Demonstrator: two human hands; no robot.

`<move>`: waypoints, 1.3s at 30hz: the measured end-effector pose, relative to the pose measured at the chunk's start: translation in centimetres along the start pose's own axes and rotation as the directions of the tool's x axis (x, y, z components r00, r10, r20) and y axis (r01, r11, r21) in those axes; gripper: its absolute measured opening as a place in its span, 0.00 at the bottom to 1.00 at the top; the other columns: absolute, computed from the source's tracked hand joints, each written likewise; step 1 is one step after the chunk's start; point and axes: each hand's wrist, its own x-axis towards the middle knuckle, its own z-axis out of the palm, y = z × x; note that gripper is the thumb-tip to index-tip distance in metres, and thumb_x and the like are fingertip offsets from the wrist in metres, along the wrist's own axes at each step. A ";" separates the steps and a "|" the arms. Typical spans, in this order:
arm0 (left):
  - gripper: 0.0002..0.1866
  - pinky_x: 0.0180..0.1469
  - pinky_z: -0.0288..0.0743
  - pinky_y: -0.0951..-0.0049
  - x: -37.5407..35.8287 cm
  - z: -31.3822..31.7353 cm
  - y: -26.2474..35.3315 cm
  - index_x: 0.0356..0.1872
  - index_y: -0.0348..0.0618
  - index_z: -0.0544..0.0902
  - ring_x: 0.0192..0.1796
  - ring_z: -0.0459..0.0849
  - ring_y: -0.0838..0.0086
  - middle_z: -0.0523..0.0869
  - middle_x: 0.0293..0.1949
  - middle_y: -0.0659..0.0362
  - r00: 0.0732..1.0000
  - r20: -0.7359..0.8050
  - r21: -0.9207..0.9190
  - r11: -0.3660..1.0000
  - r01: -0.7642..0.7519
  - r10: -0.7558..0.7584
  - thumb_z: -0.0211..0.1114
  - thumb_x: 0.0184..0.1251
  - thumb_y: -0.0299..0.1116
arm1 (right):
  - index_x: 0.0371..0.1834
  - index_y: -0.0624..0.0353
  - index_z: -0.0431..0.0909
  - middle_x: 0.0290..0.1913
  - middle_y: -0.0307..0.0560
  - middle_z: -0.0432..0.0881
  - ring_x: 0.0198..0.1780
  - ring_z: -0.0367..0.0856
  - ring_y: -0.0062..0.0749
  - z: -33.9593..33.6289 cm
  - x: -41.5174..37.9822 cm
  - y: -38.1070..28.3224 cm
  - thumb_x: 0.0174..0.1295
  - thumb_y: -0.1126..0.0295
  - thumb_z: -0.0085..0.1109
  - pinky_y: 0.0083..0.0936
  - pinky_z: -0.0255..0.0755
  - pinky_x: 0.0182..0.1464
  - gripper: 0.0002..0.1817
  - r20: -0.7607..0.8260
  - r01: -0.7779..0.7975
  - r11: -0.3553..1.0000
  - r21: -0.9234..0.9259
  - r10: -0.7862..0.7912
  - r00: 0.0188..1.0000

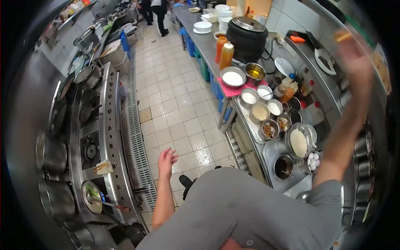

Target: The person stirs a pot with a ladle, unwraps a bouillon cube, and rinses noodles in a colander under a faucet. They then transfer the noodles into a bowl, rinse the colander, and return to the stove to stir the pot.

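Observation:
My left hand [167, 161] hangs over the tiled floor with its fingers loosely apart and nothing in them. High on the right, my right hand [353, 52] is raised beside the wall shelf, smeared by motion. A yellow-orange patch shows at its fingertips; I cannot tell whether it is something held. Below that hand, a white oval dish [325, 61] with dark utensils and an orange-handled tool [297, 39] lie on the shelf. On the left stove, a pan [92, 196] with green food sits over a blue flame, a utensil with a wooden handle [123, 208] lying across it.
The counter on the right carries bowls of white powder [233, 78], a bowl of eggs [313, 160], a pot of dark liquid [283, 167], sauce bottles [226, 56] and a black soup kettle [247, 39]. Large pots [52, 152] line the stove's left. A person [159, 16] stands far down the aisle.

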 end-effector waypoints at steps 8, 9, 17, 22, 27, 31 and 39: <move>0.22 0.65 0.73 0.63 -5.0 7.2 12.8 0.66 0.32 0.71 0.61 0.80 0.67 0.81 0.59 0.50 0.914 0.301 -0.666 0.746 -0.001 0.271 0.55 0.80 0.36 | 0.38 0.57 0.79 0.37 0.47 0.80 0.42 0.79 0.46 35.1 -26.6 -13.8 0.53 0.69 0.65 0.38 0.76 0.42 0.10 0.261 0.332 0.754 0.567 -0.547 0.795; 0.21 0.66 0.73 0.65 -4.7 5.3 11.6 0.65 0.31 0.72 0.61 0.80 0.67 0.81 0.59 0.51 0.924 0.270 -0.648 0.761 -0.034 0.271 0.54 0.80 0.36 | 0.37 0.58 0.79 0.37 0.47 0.80 0.42 0.79 0.47 36.0 -27.5 -14.6 0.53 0.69 0.65 0.38 0.76 0.43 0.10 0.275 0.310 0.718 0.623 -0.572 0.773; 0.21 0.58 0.79 0.69 -7.5 -4.3 11.5 0.61 0.33 0.73 0.56 0.83 0.69 0.83 0.55 0.53 0.936 0.136 -0.394 0.884 -0.251 0.326 0.64 0.74 0.34 | 0.33 0.61 0.79 0.37 0.53 0.80 0.44 0.78 0.52 39.7 -30.1 -20.8 0.51 0.69 0.64 0.43 0.74 0.47 0.09 0.415 0.014 0.560 0.828 -0.631 0.655; 0.25 0.58 0.80 0.69 -8.7 -5.6 12.5 0.64 0.32 0.66 0.54 0.85 0.66 0.83 0.53 0.48 0.944 0.056 -0.379 0.881 -0.282 0.326 0.65 0.70 0.24 | 0.35 0.60 0.77 0.35 0.51 0.79 0.44 0.79 0.50 40.2 -30.5 -22.2 0.51 0.74 0.65 0.42 0.75 0.45 0.09 0.367 0.119 0.537 0.835 -0.705 0.607; 0.25 0.60 0.78 0.67 -8.0 -4.4 13.5 0.63 0.31 0.68 0.55 0.84 0.65 0.84 0.53 0.47 0.906 -0.067 -0.044 0.906 -0.421 0.418 0.66 0.68 0.23 | 0.38 0.59 0.75 0.34 0.49 0.78 0.42 0.79 0.48 41.2 -29.6 -20.8 0.53 0.75 0.67 0.40 0.75 0.43 0.11 0.482 -0.276 0.401 0.873 -0.632 0.607; 0.23 0.60 0.76 0.69 -8.7 -2.1 13.8 0.62 0.31 0.71 0.54 0.84 0.69 0.84 0.52 0.49 0.868 -0.209 0.049 0.891 -0.452 0.451 0.66 0.69 0.25 | 0.34 0.61 0.74 0.33 0.50 0.80 0.40 0.81 0.49 41.6 -28.4 -19.2 0.52 0.77 0.64 0.39 0.77 0.41 0.08 0.506 -0.264 0.436 0.861 -0.675 0.536; 0.19 0.64 0.75 0.64 -13.6 0.5 12.1 0.58 0.35 0.76 0.58 0.82 0.64 0.81 0.59 0.45 0.633 -0.372 0.373 0.734 -0.567 0.679 0.64 0.67 0.16 | 0.38 0.60 0.74 0.29 0.43 0.81 0.26 0.80 0.33 38.9 -28.2 -18.1 0.57 0.73 0.64 0.32 0.73 0.30 0.09 0.465 -0.658 0.065 0.750 -0.760 0.455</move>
